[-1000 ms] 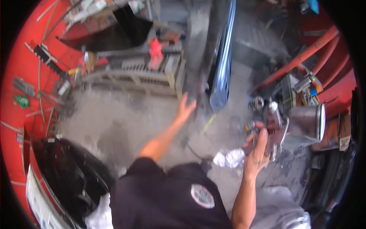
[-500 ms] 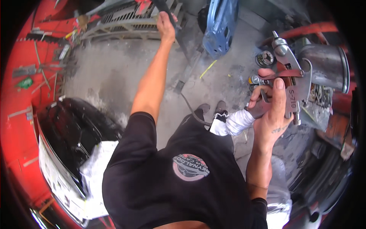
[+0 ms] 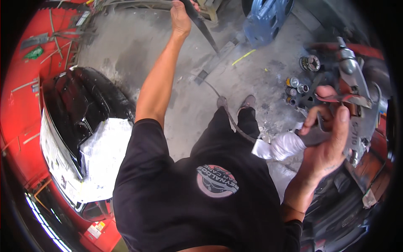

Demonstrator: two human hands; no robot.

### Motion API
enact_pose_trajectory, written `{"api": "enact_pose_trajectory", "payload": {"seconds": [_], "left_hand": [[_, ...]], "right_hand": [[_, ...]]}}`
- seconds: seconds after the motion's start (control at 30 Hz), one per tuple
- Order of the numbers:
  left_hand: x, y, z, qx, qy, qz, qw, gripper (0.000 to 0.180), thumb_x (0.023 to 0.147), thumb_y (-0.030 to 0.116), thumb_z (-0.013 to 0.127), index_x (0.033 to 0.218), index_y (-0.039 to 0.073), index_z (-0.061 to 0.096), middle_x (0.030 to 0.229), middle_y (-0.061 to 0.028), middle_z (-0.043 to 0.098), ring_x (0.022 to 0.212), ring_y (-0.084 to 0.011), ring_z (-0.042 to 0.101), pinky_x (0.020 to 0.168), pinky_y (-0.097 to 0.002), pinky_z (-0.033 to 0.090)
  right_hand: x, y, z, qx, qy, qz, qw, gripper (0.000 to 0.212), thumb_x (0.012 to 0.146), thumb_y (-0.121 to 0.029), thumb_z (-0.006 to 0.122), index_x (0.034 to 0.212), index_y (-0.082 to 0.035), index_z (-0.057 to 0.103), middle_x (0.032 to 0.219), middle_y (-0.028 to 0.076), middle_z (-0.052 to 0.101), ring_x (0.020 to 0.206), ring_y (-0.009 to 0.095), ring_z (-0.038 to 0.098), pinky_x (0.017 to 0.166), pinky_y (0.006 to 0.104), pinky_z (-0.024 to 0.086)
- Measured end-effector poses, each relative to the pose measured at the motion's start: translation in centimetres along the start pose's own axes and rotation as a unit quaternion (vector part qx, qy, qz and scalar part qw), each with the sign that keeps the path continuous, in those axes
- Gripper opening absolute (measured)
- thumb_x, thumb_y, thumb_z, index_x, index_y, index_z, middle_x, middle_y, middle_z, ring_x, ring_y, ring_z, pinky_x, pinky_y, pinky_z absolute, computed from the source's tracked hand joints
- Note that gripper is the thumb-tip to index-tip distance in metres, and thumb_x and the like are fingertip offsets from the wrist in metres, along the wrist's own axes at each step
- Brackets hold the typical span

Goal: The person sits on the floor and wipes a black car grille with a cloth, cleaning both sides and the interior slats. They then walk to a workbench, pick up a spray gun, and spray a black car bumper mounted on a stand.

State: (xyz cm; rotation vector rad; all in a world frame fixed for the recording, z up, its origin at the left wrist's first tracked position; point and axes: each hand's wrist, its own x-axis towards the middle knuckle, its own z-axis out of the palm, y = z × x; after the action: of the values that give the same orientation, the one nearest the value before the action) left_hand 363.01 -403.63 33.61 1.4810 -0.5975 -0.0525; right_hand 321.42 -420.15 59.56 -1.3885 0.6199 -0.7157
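In my right hand (image 3: 325,138) is a metal paint spray gun (image 3: 349,69), held upright. My fingers wrap its grip and its lever. White cloth (image 3: 287,146) is wound about the lower end of the handle, where a dark hose (image 3: 243,131) runs off toward the floor. My left hand (image 3: 180,20) is stretched far out at the top of the view. It is closed around a long, tapering black strip (image 3: 203,32), which slants down to the right over the floor. The strip's upper end is cut off by the picture's edge, and part of my left fingers is hidden.
A black car panel (image 3: 79,107) masked with paper (image 3: 107,153) stands at left by a red wall (image 3: 21,109). A blue car door (image 3: 264,25) stands ahead. Several cans (image 3: 294,82) sit on the floor at right, near dark parts (image 3: 336,210).
The spray gun and my right hand have shifted right and slightly down in view. My left hand and the strip sit a little higher. The surroundings have shifted as my head and body moved.
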Motion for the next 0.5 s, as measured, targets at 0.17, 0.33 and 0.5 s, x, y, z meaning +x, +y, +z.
{"api": "enact_pose_trajectory", "payload": {"seconds": [0.17, 0.33, 0.5], "left_hand": [[-3.4, 2.3, -1.8, -0.056, -0.021, -0.037, 0.997, 0.081, 0.102, 0.076, 0.033, 0.116, -0.001, 0.056, 0.105, -0.0152, 0.061, 0.098, -0.0214, 0.059, 0.087, -0.0349, 0.047], [-9.1, 6.0, -6.9, -0.069, 0.007, -0.017, 0.997, 0.090, 0.094, 0.087, 0.034, 0.103, 0.001, 0.058, 0.087, -0.0135, 0.064, 0.082, -0.0260, 0.065, 0.080, -0.0397, 0.054], [-13.4, 8.0, -11.6, -0.080, 0.007, -0.028, 0.996, 0.094, 0.088, 0.091, 0.036, 0.106, 0.001, 0.056, 0.090, -0.0138, 0.062, 0.087, -0.0270, 0.064, 0.084, -0.0424, 0.054]], "right_hand": [[-1.5, -2.8, 0.3, 0.036, -0.001, 0.003, 0.999, 0.053, 0.111, -0.033, 0.044, 0.150, 0.004, 0.043, 0.127, 0.019, 0.067, 0.065, 0.011, 0.052, 0.049, 0.0223, 0.044], [-1.8, -4.6, 0.9, 0.050, -0.037, -0.033, 0.998, 0.048, 0.112, -0.030, 0.040, 0.145, 0.004, 0.047, 0.132, 0.021, 0.065, 0.065, 0.012, 0.053, 0.049, 0.0207, 0.047], [-0.5, -5.4, -2.5, 0.070, -0.154, -0.013, 0.985, 0.059, 0.110, -0.038, 0.046, 0.148, 0.007, 0.043, 0.133, 0.028, 0.063, 0.062, 0.014, 0.054, 0.057, 0.0227, 0.055]]}}
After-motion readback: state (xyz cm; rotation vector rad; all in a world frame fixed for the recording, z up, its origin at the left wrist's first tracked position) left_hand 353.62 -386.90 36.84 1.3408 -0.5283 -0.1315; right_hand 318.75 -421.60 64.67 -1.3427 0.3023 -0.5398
